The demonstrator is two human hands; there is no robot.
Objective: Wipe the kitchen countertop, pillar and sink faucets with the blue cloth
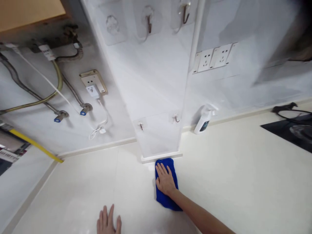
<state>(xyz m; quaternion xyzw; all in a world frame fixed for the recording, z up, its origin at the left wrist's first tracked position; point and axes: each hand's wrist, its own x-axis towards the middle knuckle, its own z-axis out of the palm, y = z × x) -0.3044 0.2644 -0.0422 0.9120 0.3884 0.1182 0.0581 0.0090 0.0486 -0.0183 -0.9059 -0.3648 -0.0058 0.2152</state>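
A folded blue cloth (168, 200) lies on the white countertop (226, 175), its far end against the foot of the white wall pillar. My right hand (165, 181) rests flat on top of the cloth, fingers stretched out and the thumb to the side. Lower left, at the bottom edge of the view, my left hand (108, 224) is over the countertop with its fingers spread and nothing in it. The rest of that hand is cut off by the frame.
A white spray bottle (204, 120) stands by the wall, right of the pillar (151, 87). At far right is a black gas hob (292, 130). A yellow pipe (36, 145) and valves with hoses (85, 109) are on the left, beside a plugged-in socket (94, 81).
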